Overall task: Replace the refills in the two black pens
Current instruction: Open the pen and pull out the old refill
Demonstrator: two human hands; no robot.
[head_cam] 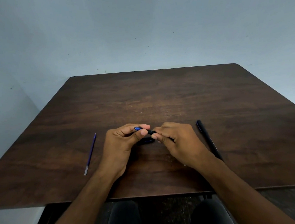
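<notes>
One black pen (151,132) is held above the tabletop (152,97) near its front middle, lying roughly crosswise; its blue tip end points left, and only a short black stretch shows; a short black piece with a blue streak (145,141) lies flat just beneath it; the second black pen (209,140) lies flat well to the right, whole, slanting away leftward; a thin blue refill (90,153) with a pale near end lies flat to the left.

Plain room, dark wooden table (159,96), bare pale-blue wall (136,24)
</notes>
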